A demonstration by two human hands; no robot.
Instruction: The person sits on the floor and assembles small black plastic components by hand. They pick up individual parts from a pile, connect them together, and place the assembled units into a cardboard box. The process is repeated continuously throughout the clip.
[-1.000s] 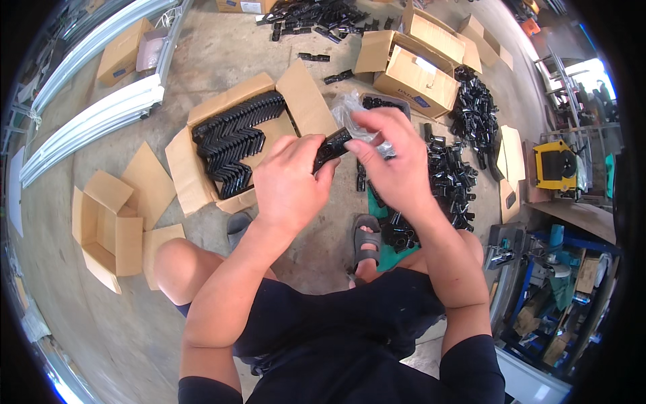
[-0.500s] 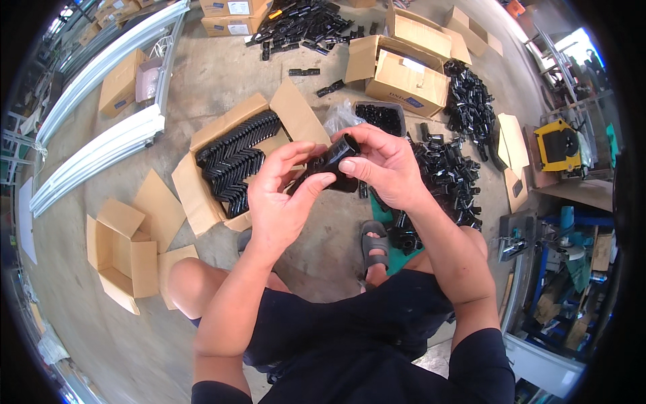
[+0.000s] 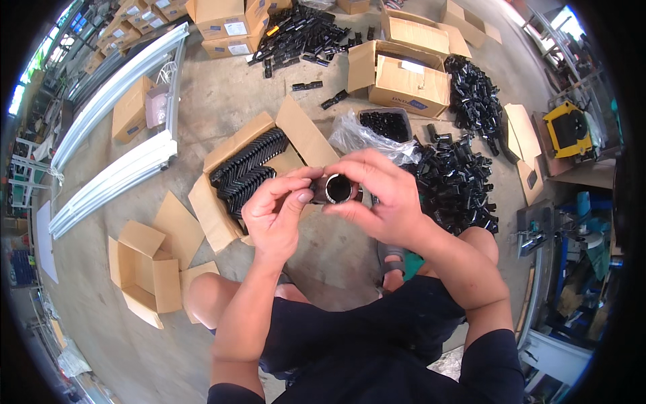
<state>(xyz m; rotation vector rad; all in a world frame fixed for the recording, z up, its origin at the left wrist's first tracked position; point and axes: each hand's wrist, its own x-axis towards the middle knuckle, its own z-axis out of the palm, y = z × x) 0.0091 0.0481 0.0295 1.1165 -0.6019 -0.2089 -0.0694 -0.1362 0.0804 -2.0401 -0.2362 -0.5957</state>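
A short black tubular fitting (image 3: 330, 190) is held between my two hands, its round open end turned up toward me. On its left side, my left hand (image 3: 274, 210) is closed in a pinch with thumb and fingertips. My right hand (image 3: 383, 195) grips the fitting from the right, fingers over the far side and thumb on the near side. Just beyond my left hand, an open cardboard box (image 3: 214, 222) contains black angled pieces (image 3: 250, 161) stacked in tidy rows. Past my right hand lies a heap of loose black fittings (image 3: 461, 178).
A grey bin (image 3: 408, 122) of small black parts stands ahead, beside a clear plastic bag (image 3: 360, 135). Farther back are a large open carton (image 3: 410, 87) and another black pile (image 3: 303, 34). An opened carton (image 3: 138, 269) lies left; white rails (image 3: 114, 178) stretch behind it.
The fitting has turned from lying slanted to having its open end facing me. My right thumb has shifted to its near edge. The whole view has shifted slightly.
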